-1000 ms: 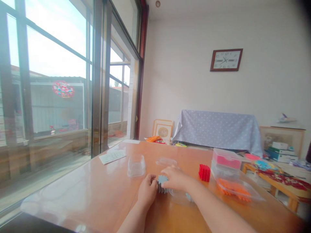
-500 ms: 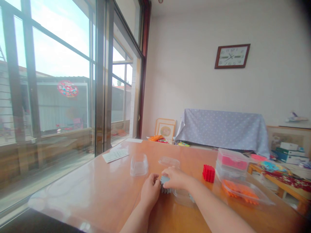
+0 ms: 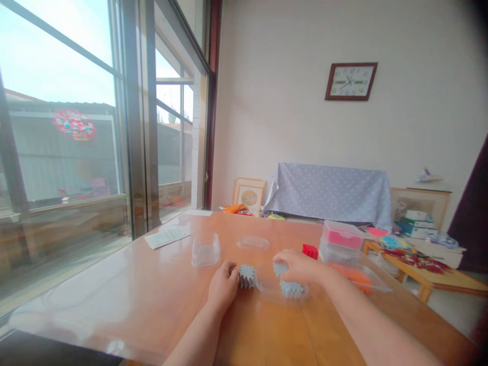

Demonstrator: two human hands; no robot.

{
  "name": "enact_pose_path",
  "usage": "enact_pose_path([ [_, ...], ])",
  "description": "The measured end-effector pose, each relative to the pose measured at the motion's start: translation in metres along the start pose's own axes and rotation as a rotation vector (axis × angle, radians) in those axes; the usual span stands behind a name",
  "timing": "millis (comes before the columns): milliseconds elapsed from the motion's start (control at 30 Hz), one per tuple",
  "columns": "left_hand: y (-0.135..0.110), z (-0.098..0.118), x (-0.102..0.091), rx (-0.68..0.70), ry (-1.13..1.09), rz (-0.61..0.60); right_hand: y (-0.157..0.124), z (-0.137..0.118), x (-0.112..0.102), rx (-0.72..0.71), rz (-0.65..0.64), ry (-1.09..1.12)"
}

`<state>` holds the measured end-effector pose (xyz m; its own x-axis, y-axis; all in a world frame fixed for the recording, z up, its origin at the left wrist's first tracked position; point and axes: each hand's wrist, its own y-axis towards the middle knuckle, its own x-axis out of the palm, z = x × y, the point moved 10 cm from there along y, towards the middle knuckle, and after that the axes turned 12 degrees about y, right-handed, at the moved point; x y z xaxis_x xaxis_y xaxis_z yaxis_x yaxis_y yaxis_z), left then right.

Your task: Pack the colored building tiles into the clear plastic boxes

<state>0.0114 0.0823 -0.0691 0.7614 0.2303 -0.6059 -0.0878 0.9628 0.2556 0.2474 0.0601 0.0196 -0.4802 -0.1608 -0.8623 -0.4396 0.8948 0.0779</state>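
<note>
Sitting at 12 o'clock from the grey stack (image 3: pixel 247 277) is a flat clear lid (image 3: pixel 252 244). At 10 o'clock is a clear tub (image 3: pixel 206 252), with a paper (image 3: pixel 168 237) farther out that way. A red stack (image 3: pixel 310 251) is at 2 o'clock, and past it is a pile of boxes (image 3: pixel 342 237) with pink inside. At 3 o'clock, orange pieces (image 3: pixel 358 278) lie in a clear tray, partly behind the right arm. Near the grey stack, at 4 o'clock, more grey pieces (image 3: pixel 292 290) lie in a low clear dish (image 3: pixel 267 291), partly under the right hand (image 3: pixel 299 266).

The right hand reaches in from 4 o'clock, palm down, with its thumb and fingers pinched around one grey piece (image 3: pixel 280 269). The left hand (image 3: pixel 223 283) comes from 7 o'clock with bent fingers, its tips right by the grey stack. I can't tell if they hold it.

All this is on a shiny brown table (image 3: pixel 263 335). Big windows (image 3: pixel 68 168) are at 10 o'clock. A wall clock (image 3: pixel 351 82) hangs high at 1 o'clock, above a spotted cloth (image 3: pixel 331 193).
</note>
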Motion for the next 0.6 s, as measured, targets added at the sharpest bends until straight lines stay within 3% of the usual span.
enact_pose_path([
  [100,-0.001,0.002,-0.001,-0.013,0.002,0.006,-0.02,0.024,0.0,0.077,-0.006,-0.042],
  [200,-0.002,0.004,-0.003,-0.008,0.005,0.018,-0.032,0.033,0.001,0.104,0.016,-0.102],
  [600,-0.001,0.003,-0.001,0.001,-0.005,0.026,-0.042,0.024,-0.004,0.146,0.15,-0.219],
])
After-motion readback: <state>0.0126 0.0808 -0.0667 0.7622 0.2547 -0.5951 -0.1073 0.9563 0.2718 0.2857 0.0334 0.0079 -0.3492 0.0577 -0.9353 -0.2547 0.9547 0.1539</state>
